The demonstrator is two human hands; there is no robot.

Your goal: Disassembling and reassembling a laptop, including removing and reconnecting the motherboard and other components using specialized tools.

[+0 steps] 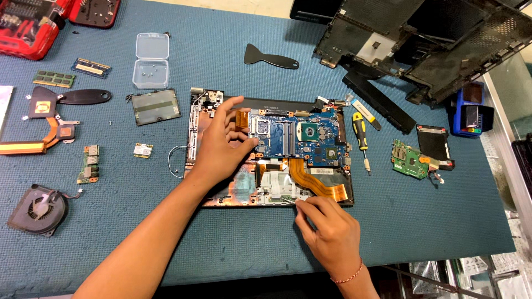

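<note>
Our left hand point(221, 145) rests half-open, fingers spread, on the left part of the opened black laptop base point(270, 152), gripping nothing we can make out. Our right hand point(328, 230), fingers curled, pinches at the base's front edge near the silver metal touchpad bracket point(280, 187); whether it holds anything we cannot tell. The base lies long axis left to right, mid-table on the blue mat point(233, 243), directly ahead of both hands. The blue motherboard point(299, 133) sits just beyond them, the left hand touching nearest. A yellow-and-black screwdriver point(361, 138) lies right of the base.
</note>
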